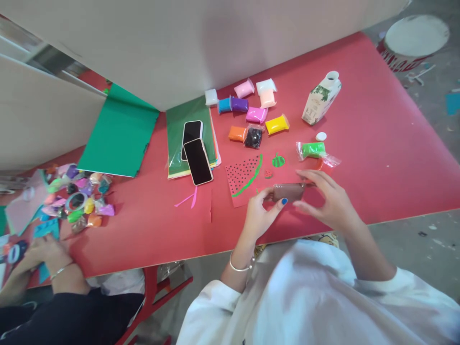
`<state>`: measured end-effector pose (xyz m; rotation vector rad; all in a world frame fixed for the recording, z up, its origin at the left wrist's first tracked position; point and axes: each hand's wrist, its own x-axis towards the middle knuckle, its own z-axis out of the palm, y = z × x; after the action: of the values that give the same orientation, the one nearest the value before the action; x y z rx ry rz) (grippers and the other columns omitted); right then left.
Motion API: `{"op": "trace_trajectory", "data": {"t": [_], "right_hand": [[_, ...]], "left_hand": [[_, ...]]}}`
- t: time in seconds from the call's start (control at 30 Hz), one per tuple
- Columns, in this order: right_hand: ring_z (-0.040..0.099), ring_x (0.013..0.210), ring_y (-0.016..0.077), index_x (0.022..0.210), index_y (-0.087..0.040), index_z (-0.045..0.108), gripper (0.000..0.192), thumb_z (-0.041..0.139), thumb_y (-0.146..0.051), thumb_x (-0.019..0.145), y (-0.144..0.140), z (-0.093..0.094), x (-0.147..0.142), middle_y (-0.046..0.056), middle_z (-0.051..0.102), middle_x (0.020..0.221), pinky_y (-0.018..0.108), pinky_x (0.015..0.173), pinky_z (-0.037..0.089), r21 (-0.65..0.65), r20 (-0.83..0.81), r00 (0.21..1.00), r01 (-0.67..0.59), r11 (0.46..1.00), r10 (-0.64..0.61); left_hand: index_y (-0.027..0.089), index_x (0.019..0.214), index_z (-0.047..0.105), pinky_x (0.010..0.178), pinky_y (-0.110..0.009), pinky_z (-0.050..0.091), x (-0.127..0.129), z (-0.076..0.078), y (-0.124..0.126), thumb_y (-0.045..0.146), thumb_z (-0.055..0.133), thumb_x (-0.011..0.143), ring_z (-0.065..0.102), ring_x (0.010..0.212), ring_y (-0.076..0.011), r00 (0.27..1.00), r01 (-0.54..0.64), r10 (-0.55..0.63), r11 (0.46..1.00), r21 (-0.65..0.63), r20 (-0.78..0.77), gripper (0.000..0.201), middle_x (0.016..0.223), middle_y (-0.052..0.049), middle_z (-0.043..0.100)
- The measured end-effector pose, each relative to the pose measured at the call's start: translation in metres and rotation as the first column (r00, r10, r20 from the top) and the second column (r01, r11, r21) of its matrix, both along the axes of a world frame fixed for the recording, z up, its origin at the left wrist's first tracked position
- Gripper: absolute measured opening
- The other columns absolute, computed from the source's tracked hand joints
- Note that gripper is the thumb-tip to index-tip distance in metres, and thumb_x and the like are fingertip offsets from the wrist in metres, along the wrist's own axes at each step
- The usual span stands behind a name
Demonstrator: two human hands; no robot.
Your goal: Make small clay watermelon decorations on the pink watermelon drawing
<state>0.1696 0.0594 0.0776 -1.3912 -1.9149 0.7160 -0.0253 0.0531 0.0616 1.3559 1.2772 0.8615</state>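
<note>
A small packet of brown modelling clay (288, 192) is held just above the table's front part. My left hand (261, 214) pinches its left end, with the blue-nailed thumb along the lower edge. At the other end, the fingers of my right hand (331, 199) curve around the wrapper's edge, thumb below; their exact contact is partly hidden. Under and beyond the packet lies a red sheet (239, 201) with a watermelon slice (247, 175) in green and black dots. A small green watermelon (278, 160) and a tiny slice (268, 174) are beside it.
Several clay packets, including yellow (277, 124) and black (253, 137), lie behind the sheet. A green packet (313, 150), white cap (321, 136) and open carton (321, 99) are at right. Two phones (198, 162) and pink tools (193, 197) lie left. A co-worker's hands (50, 254) work far left.
</note>
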Motion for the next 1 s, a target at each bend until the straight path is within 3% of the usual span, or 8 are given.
{"op": "trace_trajectory", "data": {"t": [0.13,0.27,0.37,0.53,0.67,0.8,0.9,1.0], "right_hand": [[0.069,0.075,0.0193,0.099,-0.023,0.066,0.029,0.066,-0.046,0.081,0.000,-0.013,0.027,0.003,0.071,0.086,0.032,0.072,0.058,-0.211,-0.062,0.982,0.160,0.964,-0.177],[0.068,0.069,0.0202,0.083,-0.023,0.067,0.022,0.064,-0.045,0.083,0.004,-0.027,0.066,0.004,0.071,0.075,0.030,0.066,0.055,-0.220,-0.029,0.902,0.416,0.883,-0.432],[0.068,0.070,0.0216,0.087,-0.022,0.067,0.024,0.062,-0.045,0.084,0.006,-0.038,0.093,0.008,0.071,0.077,0.030,0.060,0.053,-0.240,-0.052,0.813,0.554,0.797,-0.580],[0.066,0.073,0.0212,0.098,-0.020,0.067,0.027,0.064,-0.041,0.081,0.011,-0.050,0.112,0.009,0.071,0.083,0.035,0.069,0.053,-0.176,0.119,0.756,0.654,0.735,-0.644],[0.063,0.077,0.0203,0.115,-0.020,0.063,0.036,0.063,-0.035,0.081,0.013,-0.046,0.104,0.010,0.066,0.093,0.035,0.071,0.052,0.007,0.136,0.756,0.645,0.764,-0.640],[0.059,0.088,0.0238,0.110,-0.017,0.063,0.033,0.061,-0.033,0.081,0.015,-0.030,0.077,0.015,0.059,0.106,0.037,0.074,0.052,0.253,0.008,0.709,0.681,0.687,-0.706],[0.059,0.080,0.0206,0.092,-0.021,0.062,0.018,0.055,-0.037,0.087,0.020,-0.016,0.052,0.008,0.063,0.092,0.035,0.072,0.050,0.146,-0.054,0.854,0.519,0.842,-0.517],[0.060,0.074,0.0169,0.087,-0.021,0.059,0.024,0.048,-0.042,0.091,0.030,-0.004,0.030,0.003,0.064,0.083,0.029,0.067,0.048,-0.136,-0.222,0.964,0.116,0.984,-0.144]], "left_hand": [[0.021,0.114,0.061,0.081,-0.036,0.057,0.001,-0.002,0.022,0.043,0.062,0.085,0.068,0.090,-0.0203,0.953,0.164,-0.131,0.982,0.099,-0.274,0.036,0.100,-0.007,0.072],[0.021,0.122,0.056,0.090,-0.046,0.051,-0.006,-0.007,0.080,0.039,0.065,0.083,0.060,0.109,-0.0292,0.713,0.136,0.122,0.942,0.307,-0.690,0.044,0.115,-0.012,0.065],[0.016,0.131,0.048,0.095,-0.048,0.048,-0.009,-0.018,0.124,0.031,0.068,0.081,0.053,0.117,-0.0340,0.569,0.108,0.249,0.922,0.371,-0.784,0.055,0.127,-0.017,0.056],[0.006,0.137,0.039,0.091,-0.050,0.048,-0.002,-0.034,0.158,0.027,0.067,0.081,0.053,0.113,-0.0373,0.453,0.072,0.227,0.954,0.289,-0.862,0.066,0.124,-0.023,0.054],[0.009,0.139,0.037,0.097,-0.051,0.045,-0.005,-0.035,0.164,0.021,0.063,0.083,0.052,0.116,-0.0351,0.497,0.041,0.242,0.953,0.302,-0.833,0.063,0.120,-0.021,0.058],[0.015,0.138,0.038,0.103,-0.048,0.042,-0.015,-0.019,0.150,0.016,0.060,0.082,0.050,0.123,-0.0315,0.623,0.037,0.288,0.918,0.396,-0.727,0.059,0.129,-0.017,0.055],[0.023,0.141,0.032,0.104,-0.043,0.043,-0.014,0.004,0.117,0.014,0.061,0.080,0.052,0.122,-0.0255,0.765,0.105,0.229,0.878,0.467,-0.602,0.067,0.132,-0.011,0.056],[0.026,0.142,0.031,0.104,-0.042,0.044,-0.009,0.026,0.073,0.012,0.062,0.076,0.055,0.120,-0.0224,0.829,0.248,0.063,0.849,0.467,-0.555,0.075,0.130,-0.007,0.059]]}}
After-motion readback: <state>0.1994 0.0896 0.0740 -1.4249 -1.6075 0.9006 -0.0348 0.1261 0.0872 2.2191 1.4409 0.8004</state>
